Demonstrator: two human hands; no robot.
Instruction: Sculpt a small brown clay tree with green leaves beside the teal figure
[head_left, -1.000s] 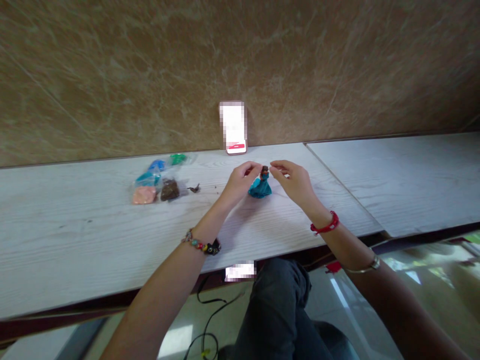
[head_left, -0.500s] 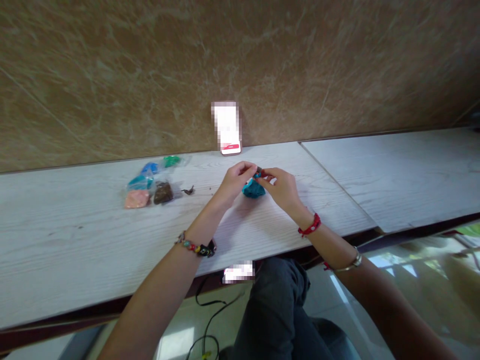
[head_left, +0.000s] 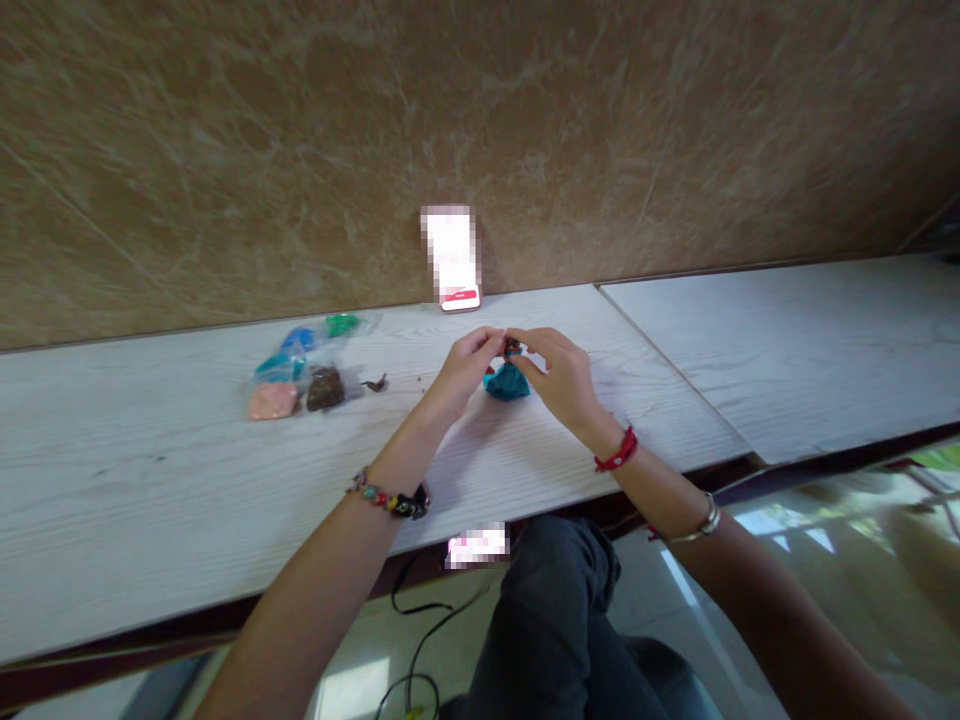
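Observation:
A teal lump of modelling clay rests on the white wood-grain table, with a small brown and teal part at its top. My left hand pinches that upper part from the left, fingertips closed. From the right, my right hand has thumb and fingers closed on the same brown and teal piece of clay. Fingertips of both hands nearly meet there and cover some of its shape. Left of my hands lies a small dark brown scrap of clay.
Bags of pink clay, brown clay, blue clay and green clay lie to the left. A phone leans against the marbled wall. A second lit screen sits below the table edge, near cables.
My right fingers have shifted up and over the top of the clay piece, closer to my left fingertips. More brown shows between the hands. The teal lump stays in place.

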